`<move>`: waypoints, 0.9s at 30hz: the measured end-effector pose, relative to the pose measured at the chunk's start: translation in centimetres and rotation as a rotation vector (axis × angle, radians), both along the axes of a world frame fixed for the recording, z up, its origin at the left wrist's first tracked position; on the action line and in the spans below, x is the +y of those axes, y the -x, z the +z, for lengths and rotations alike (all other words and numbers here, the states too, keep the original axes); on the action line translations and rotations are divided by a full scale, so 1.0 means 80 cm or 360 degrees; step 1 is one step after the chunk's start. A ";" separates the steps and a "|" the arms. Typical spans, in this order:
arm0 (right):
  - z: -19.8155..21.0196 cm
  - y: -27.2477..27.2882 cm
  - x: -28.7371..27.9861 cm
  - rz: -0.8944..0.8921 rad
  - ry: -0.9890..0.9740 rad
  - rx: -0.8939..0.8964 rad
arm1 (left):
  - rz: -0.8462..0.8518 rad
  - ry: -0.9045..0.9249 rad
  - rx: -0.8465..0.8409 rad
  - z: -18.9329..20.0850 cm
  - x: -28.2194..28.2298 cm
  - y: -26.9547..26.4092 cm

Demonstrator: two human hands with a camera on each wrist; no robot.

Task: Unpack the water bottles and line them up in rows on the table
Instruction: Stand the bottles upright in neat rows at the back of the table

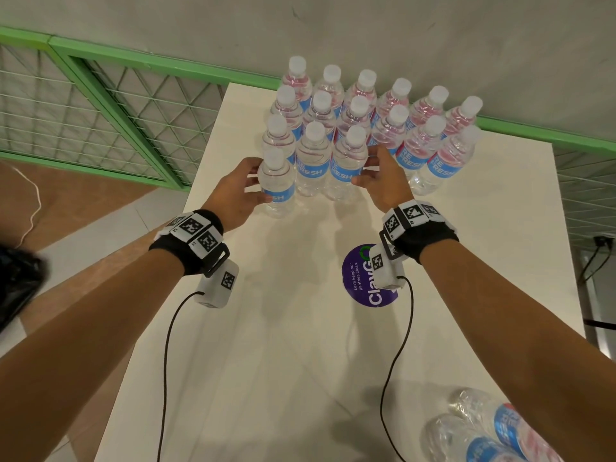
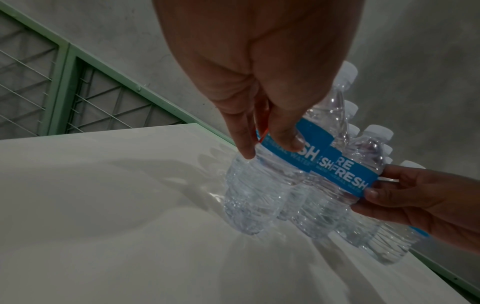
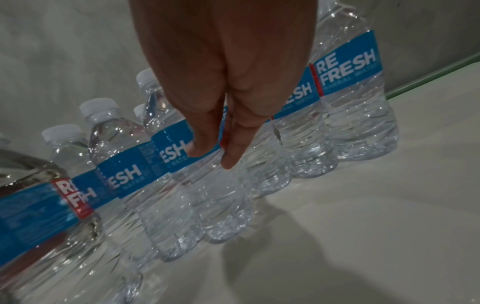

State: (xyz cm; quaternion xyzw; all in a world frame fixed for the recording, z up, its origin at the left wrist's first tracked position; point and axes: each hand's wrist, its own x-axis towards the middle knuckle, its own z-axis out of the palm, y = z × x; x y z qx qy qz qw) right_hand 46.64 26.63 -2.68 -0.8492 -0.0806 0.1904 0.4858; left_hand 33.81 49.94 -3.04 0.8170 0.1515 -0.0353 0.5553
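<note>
- The head view looks steeply down from above the near end of the white table (image 1: 300, 345), facing the bottle block (image 1: 363, 128) at the far end.
- The left wrist view sits low, close on the block's left, looking along the fingers.
- The right wrist view sits close at the block's front right.
- All three share the block's front bottles.

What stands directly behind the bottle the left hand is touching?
Behind the front-left bottle, touched by the left hand, three more capped bottles stand in a file toward the wall. Their lower bodies are covered by the bottles in front.
</note>
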 end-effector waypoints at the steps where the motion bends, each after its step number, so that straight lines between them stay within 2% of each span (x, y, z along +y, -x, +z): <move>1: 0.000 0.000 0.000 0.0005 0.0005 0.0003 | -0.0003 0.0000 -0.0002 -0.001 0.000 0.000; 27: 0.005 0.001 -0.001 0.0049 0.0026 0.0089 | -0.0053 0.0046 -0.0078 -0.009 0.010 0.003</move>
